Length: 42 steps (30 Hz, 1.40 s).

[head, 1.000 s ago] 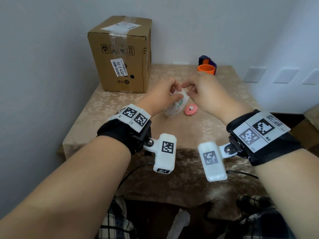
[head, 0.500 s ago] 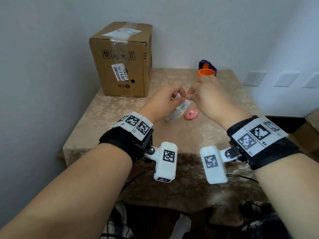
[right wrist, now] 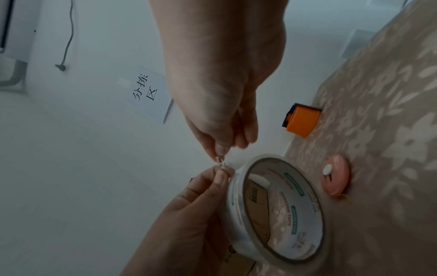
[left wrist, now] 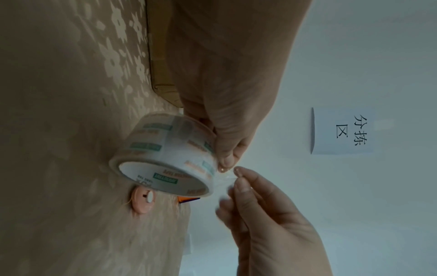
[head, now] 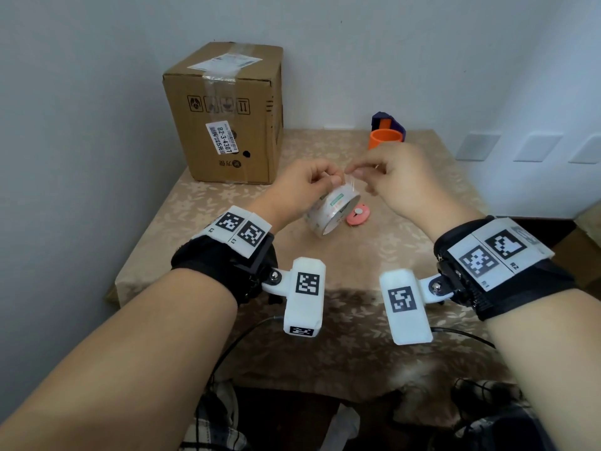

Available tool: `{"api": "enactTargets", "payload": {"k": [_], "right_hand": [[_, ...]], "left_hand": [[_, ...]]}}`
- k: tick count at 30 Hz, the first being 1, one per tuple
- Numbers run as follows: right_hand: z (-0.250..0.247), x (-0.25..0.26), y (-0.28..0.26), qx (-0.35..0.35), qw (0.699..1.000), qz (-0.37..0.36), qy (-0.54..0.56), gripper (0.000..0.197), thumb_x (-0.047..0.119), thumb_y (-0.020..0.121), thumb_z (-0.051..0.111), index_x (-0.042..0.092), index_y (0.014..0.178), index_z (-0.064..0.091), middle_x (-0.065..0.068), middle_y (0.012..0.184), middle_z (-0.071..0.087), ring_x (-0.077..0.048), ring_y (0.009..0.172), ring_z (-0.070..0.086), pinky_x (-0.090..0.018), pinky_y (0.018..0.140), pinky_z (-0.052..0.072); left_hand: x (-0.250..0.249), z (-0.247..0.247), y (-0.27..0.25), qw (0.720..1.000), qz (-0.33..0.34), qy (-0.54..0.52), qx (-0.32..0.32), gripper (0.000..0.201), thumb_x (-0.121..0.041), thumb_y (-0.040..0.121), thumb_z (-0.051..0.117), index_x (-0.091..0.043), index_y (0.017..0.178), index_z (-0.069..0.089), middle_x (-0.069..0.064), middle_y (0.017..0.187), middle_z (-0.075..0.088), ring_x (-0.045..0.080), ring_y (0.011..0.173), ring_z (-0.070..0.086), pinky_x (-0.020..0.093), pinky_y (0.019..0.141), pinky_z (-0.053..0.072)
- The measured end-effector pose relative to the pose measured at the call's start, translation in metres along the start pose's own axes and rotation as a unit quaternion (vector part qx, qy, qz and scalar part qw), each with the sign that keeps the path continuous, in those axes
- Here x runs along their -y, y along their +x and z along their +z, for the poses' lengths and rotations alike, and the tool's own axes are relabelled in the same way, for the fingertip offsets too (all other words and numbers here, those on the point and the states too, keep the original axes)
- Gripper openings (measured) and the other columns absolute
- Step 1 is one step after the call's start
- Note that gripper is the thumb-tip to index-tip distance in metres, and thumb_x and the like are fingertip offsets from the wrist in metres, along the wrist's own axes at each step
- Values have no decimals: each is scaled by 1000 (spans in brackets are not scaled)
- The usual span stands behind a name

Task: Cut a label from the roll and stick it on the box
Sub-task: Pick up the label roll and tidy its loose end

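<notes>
My left hand (head: 312, 187) grips a clear tape roll (head: 333, 211) printed with green and orange words, held tilted above the table. The roll (left wrist: 165, 155) shows its white core in the left wrist view, and the roll (right wrist: 276, 211) faces the lens in the right wrist view. My right hand (head: 367, 172) pinches the roll's loose clear end (left wrist: 224, 183) between thumb and forefinger, just beside the left thumb (left wrist: 224, 158). A sealed cardboard box (head: 227, 115) with a barcode sticker stands upright at the table's back left, clear of both hands.
A small pink round cutter (head: 357, 216) lies on the floral tablecloth (head: 374, 255) just right of the roll. An orange cup (head: 385, 143) with a purple object behind it stands at the back edge. Walls close in at left and behind.
Both hands and the roll have risen off the table. The right fingers have moved to the roll's top edge and taken the loose end.
</notes>
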State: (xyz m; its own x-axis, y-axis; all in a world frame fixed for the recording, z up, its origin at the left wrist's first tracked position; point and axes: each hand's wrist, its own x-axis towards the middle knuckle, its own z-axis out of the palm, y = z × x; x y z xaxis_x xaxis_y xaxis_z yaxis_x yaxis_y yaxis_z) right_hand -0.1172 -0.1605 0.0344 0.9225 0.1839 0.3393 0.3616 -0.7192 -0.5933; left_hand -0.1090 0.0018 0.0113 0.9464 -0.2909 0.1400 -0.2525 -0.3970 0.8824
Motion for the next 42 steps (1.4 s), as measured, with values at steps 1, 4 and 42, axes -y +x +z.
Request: {"api": "enactTargets", "payload": {"k": [1,4,42], "right_hand": [[1,1,-1,2,999,16,39,19,4,89,55,13,96,71,-1,77,61,-13,68,60,-32,76,54],[5,5,-1,-9,991,52,126,18,-2,88,54,5,99,67,-8,78,65,-16,69,65,-34,79,57],[15,-8,19,-94,931,135,327,13,3,85,63,5,98,63,-1,74,61,-9,62,57,-15,58,51]], "left_hand": [[-1,0,0,1000,-1,-3,-2,25,-11,94,55,-24,73,59,11,78,57,18,70,47,21,58,39],[-3,2,2,1000,-4,-4,-18,21,-12,94,56,-21,75,59,10,76,57,17,67,48,17,55,39],[-13,-4,12,975,60,199,-75,18,-18,92,57,-7,107,60,8,101,68,21,94,63,36,84,49]]}}
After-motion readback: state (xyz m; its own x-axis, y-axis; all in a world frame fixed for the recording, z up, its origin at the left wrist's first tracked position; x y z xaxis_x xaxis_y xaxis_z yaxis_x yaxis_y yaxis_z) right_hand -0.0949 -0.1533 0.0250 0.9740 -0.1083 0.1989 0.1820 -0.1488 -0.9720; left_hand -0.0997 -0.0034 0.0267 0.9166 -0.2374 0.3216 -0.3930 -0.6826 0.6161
